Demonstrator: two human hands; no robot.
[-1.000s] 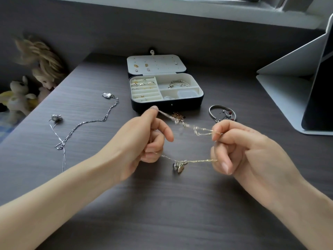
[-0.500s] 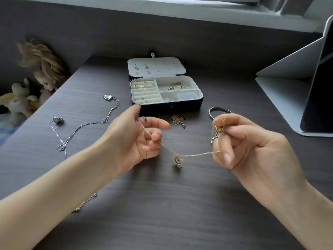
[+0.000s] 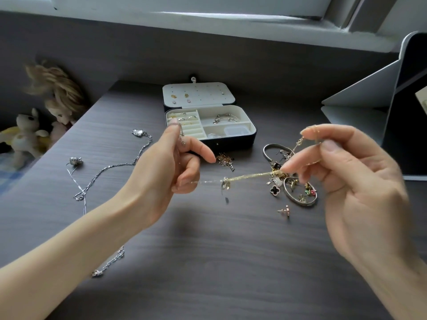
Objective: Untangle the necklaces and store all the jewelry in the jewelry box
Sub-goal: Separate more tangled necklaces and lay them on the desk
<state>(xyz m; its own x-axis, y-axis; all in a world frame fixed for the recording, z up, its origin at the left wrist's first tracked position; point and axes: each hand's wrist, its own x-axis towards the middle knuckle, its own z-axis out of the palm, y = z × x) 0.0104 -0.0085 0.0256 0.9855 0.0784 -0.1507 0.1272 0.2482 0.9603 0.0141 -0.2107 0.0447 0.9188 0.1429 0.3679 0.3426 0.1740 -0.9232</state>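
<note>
A thin gold necklace (image 3: 249, 176) with a small pendant (image 3: 225, 184) stretches between my hands above the dark desk. My left hand (image 3: 171, 167) pinches one end between thumb and curled fingers. My right hand (image 3: 346, 172) pinches the other end, the chain looped up over its fingers. The jewelry box (image 3: 253, 131) stands open behind, with rings and a bangle in its white compartments. Silver chains (image 3: 111, 167) lie tangled on the left. A heap of bangles, charms and earrings (image 3: 293, 183) lies under my right hand's fingers.
A small gold chain cluster (image 3: 225, 160) lies in front of the box and a rose-gold stud (image 3: 284, 211) sits near the heap. Plush toys (image 3: 30, 135) stand at the left edge. A folded white stand (image 3: 360, 112) with a dark screen rises at the right.
Both hands rose and drew apart, pulling the gold chain out straight. The view came nearer, and my right hand moved right and uncovered the heap of bangles and charms.
</note>
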